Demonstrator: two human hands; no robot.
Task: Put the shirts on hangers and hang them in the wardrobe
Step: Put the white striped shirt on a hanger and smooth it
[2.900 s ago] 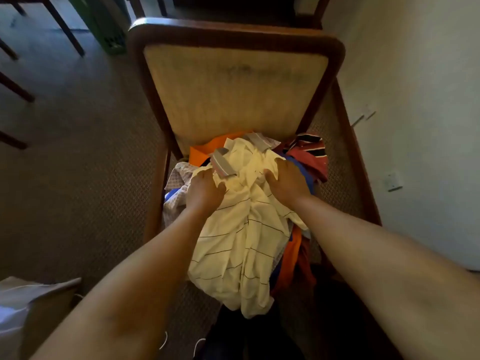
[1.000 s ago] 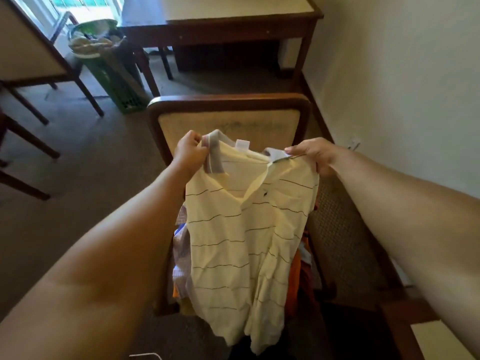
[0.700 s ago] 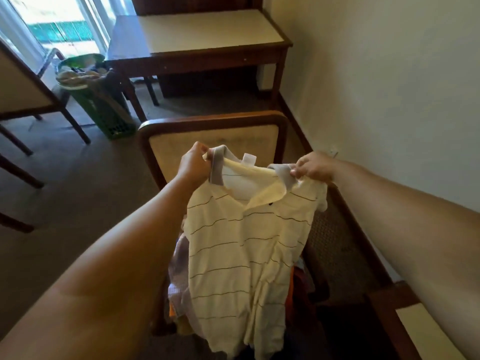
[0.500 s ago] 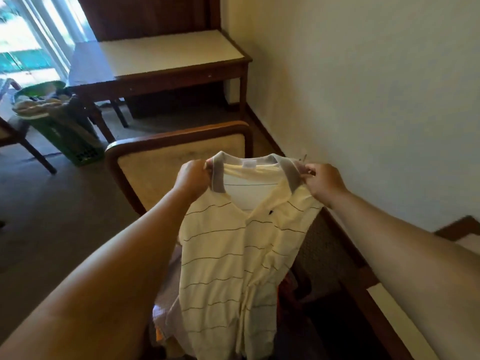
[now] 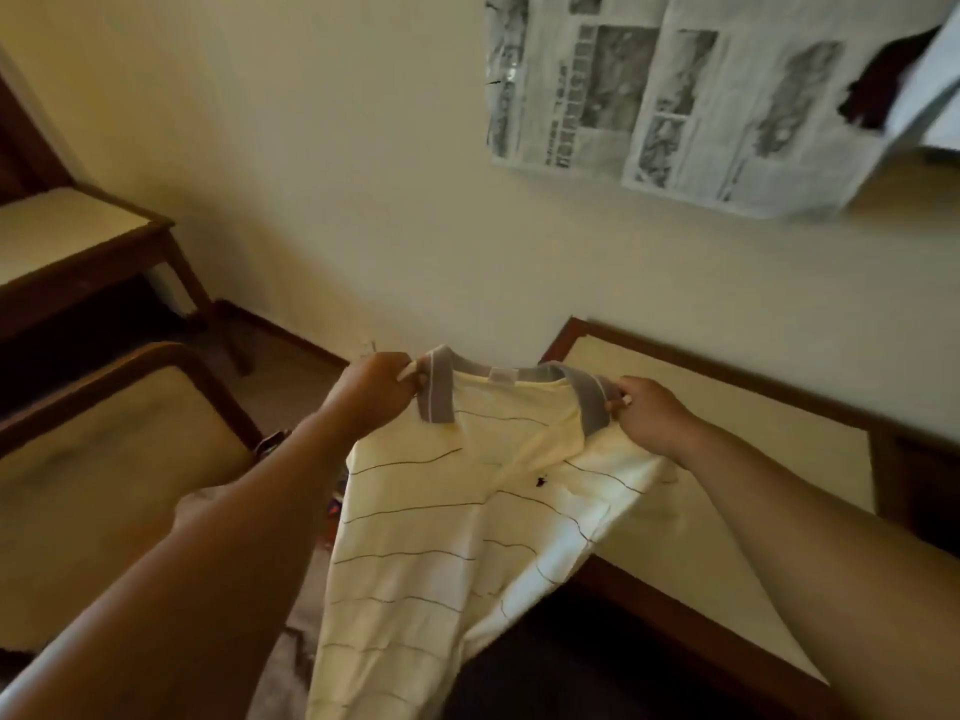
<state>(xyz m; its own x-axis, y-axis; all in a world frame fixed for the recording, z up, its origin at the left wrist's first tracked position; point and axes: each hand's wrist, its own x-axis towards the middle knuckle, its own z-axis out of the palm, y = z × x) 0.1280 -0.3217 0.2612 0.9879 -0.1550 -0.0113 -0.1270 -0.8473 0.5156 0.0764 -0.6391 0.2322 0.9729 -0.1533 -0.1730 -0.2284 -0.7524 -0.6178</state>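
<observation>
Now that it's lifted off the chair pile, the striped shirt (image 5: 467, 517) hangs mid-frame. Left hand (image 5: 371, 394) & right hand (image 5: 649, 415) pinch its collar w/ curled fingers. No hanger visible yet, prob. next.

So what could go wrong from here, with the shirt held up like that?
The left hand and right hand each pinch only the edge of the collar, so the shirt could slip from a thin grip. Its lower part hangs low near the chair and the table, where it might snag on a corner. No hanger is in view, so one hand will probably have to let go to fetch one, leaving the shirt lopsided.
</observation>
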